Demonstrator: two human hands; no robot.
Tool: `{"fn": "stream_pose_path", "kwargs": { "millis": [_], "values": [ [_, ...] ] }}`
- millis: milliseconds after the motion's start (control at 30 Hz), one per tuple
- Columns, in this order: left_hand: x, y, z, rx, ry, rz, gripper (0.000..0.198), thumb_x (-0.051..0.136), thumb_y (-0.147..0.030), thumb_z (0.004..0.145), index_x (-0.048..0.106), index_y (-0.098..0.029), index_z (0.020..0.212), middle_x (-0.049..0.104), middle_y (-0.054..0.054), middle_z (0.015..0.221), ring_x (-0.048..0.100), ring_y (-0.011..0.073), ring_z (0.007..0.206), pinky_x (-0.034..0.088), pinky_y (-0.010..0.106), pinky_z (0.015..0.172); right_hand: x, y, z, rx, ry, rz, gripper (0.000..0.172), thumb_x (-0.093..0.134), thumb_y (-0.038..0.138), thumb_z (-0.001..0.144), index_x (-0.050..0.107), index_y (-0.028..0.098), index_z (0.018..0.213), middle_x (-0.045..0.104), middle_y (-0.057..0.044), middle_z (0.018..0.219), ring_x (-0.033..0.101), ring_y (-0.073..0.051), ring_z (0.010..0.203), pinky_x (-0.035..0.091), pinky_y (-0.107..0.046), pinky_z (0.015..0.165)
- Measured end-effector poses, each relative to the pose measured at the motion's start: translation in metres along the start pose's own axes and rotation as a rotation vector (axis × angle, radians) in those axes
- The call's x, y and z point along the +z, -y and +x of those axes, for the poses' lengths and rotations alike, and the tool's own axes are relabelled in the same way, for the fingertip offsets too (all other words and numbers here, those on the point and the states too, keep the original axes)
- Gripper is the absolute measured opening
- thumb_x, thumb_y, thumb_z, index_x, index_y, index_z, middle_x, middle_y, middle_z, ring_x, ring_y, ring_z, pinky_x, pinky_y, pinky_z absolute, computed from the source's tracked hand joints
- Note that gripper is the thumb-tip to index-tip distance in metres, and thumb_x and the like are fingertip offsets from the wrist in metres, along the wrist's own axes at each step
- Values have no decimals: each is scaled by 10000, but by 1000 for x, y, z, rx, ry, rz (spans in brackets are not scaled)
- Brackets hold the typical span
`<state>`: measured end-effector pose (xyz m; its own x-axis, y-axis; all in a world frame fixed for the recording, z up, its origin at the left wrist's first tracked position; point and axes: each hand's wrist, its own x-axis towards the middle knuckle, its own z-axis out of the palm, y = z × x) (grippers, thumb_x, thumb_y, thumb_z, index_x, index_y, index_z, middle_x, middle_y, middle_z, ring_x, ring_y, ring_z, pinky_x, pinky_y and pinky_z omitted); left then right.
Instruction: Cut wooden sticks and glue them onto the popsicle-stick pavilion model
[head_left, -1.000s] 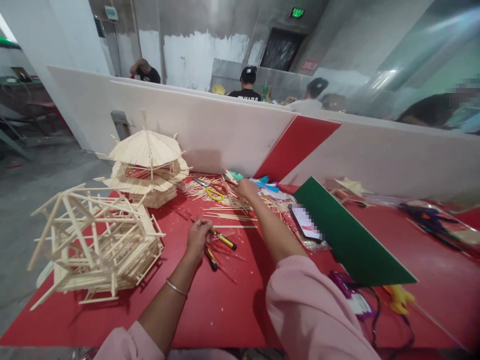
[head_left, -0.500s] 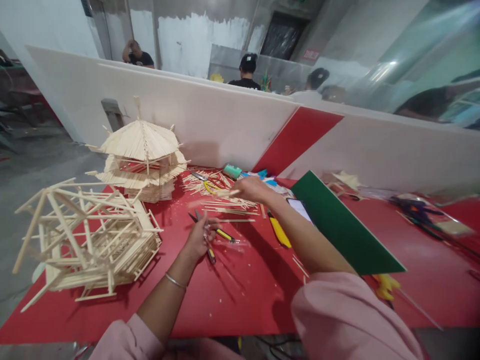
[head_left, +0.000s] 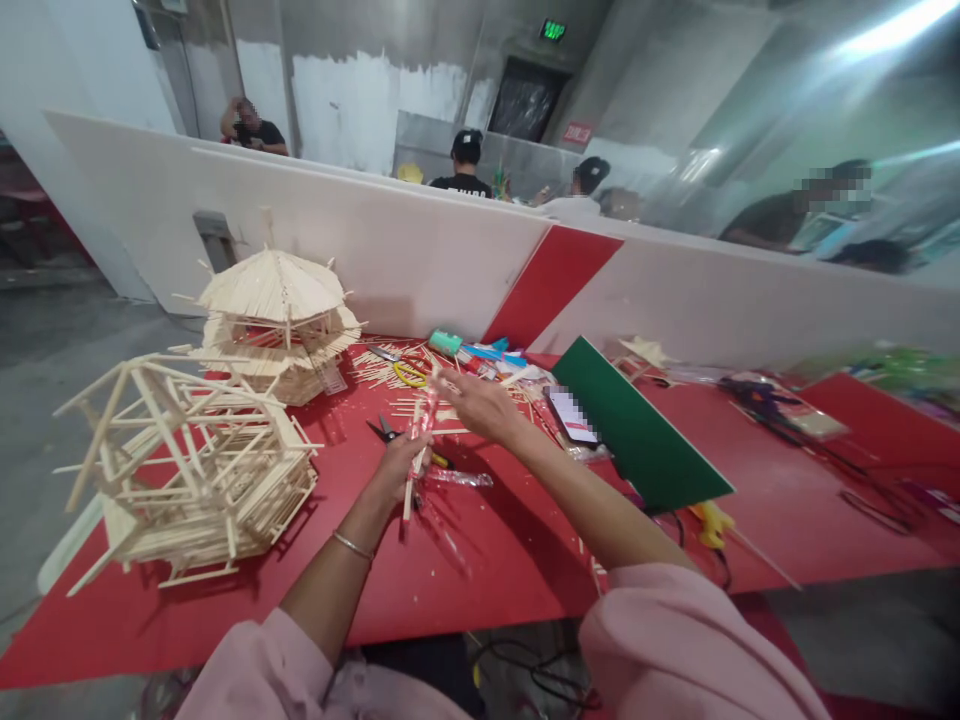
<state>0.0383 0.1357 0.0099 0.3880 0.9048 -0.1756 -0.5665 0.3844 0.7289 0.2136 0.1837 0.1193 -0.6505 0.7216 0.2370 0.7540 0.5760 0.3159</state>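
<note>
My left hand point(head_left: 401, 468) is closed around thin wooden sticks point(head_left: 409, 500) held upright and tilted, with a clear, red-tinted plastic wrapper point(head_left: 429, 410) along them. At their upper end is my right hand point(head_left: 480, 405), its fingers stretched towards the sticks and close to or touching them. Pliers with black jaws point(head_left: 382, 430) lie behind my left hand, partly hidden. Another piece of clear wrapper point(head_left: 465, 480) rests on the red tabletop point(head_left: 510, 560). Scissors with yellow handles point(head_left: 409, 374) lie among loose sticks point(head_left: 371, 370) beyond my hands.
On the left stand an open stick frame point(head_left: 202, 480) and a roofed stick pavilion point(head_left: 277, 290). A phone point(head_left: 574, 415) leans by a green board point(head_left: 637, 430) on the right. A yellow glue gun point(head_left: 712, 525) lies beyond it. Behind a white partition point(head_left: 360, 240) sit several people.
My right hand has come down and left to the sticks, which my left hand now holds upright. The view has turned slightly right.
</note>
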Motion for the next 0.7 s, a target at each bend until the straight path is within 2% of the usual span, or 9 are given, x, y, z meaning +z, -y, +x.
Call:
{"fn": "stream_pose_path", "kwargs": {
  "millis": [100, 167, 233, 300, 367, 467, 567, 633, 700],
  "values": [
    [2, -1, -1, 119, -105, 40, 545, 885, -590, 563, 579, -165, 715, 509, -73, 447, 365, 30, 356, 231, 173, 379, -8, -6, -2, 558, -139, 236, 360, 452, 262, 973, 679, 162, 1233, 708, -149, 1084, 637, -265, 955, 466, -316, 725],
    [5, -1, -2, 164, -165, 103, 560, 889, -605, 534, 616, -153, 723, 509, -67, 444, 378, 38, 365, 250, 184, 397, -7, 0, 0, 723, -169, 585, 397, 484, 461, 966, 739, 157, 970, 701, -87, 855, 619, -228, 797, 453, -306, 689],
    [8, 0, -3, 169, -189, 147, 567, 900, -598, 508, 655, -139, 734, 508, -61, 436, 394, 45, 369, 259, 193, 410, -3, 11, 4, 727, -183, 947, 520, 541, 643, 891, 684, 171, 724, 597, -16, 643, 529, -168, 646, 408, -282, 624],
    [10, 0, -5, 163, -176, 168, 575, 897, -607, 509, 682, -130, 748, 508, -57, 433, 404, 51, 371, 268, 198, 417, 1, 21, 9, 728, -261, 1192, 566, 634, 731, 775, 599, 190, 612, 472, 34, 540, 417, -124, 567, 344, -267, 567],
    [12, -2, -7, 150, -139, 198, 592, 872, -645, 535, 700, -126, 765, 509, -53, 432, 408, 55, 364, 279, 202, 417, 0, 24, 15, 782, -386, 1345, 563, 703, 733, 702, 551, 205, 578, 369, 67, 496, 321, -100, 526, 282, -261, 525],
    [12, -5, -11, 141, -102, 248, 594, 846, -670, 565, 703, -128, 764, 511, -49, 436, 407, 57, 348, 268, 202, 400, -6, 18, 20, 903, -514, 1485, 511, 753, 680, 677, 561, 215, 587, 294, 90, 469, 248, -88, 490, 227, -259, 487],
    [12, -5, -13, 195, -166, 236, 560, 855, -644, 569, 681, -136, 726, 474, -66, 423, 353, 40, 340, 213, 192, 381, -8, 25, 19, 968, -557, 1518, 460, 766, 643, 671, 619, 210, 626, 366, 77, 471, 304, -95, 487, 254, -257, 482],
    [13, -5, -12, 242, -221, 198, 553, 868, -633, 551, 654, -143, 692, 442, -81, 407, 316, 31, 341, 184, 186, 377, -2, 46, 14, 978, -547, 1532, 455, 762, 639, 668, 621, 210, 612, 434, 59, 489, 371, -104, 503, 301, -258, 492],
    [14, -4, -12, 268, -254, 169, 558, 885, -626, 522, 618, -154, 653, 427, -89, 393, 301, 28, 342, 174, 184, 378, 8, 72, 6, 981, -478, 1603, 473, 747, 650, 681, 591, 215, 583, 457, 54, 490, 404, -106, 494, 333, -256, 487]
  ]
}}
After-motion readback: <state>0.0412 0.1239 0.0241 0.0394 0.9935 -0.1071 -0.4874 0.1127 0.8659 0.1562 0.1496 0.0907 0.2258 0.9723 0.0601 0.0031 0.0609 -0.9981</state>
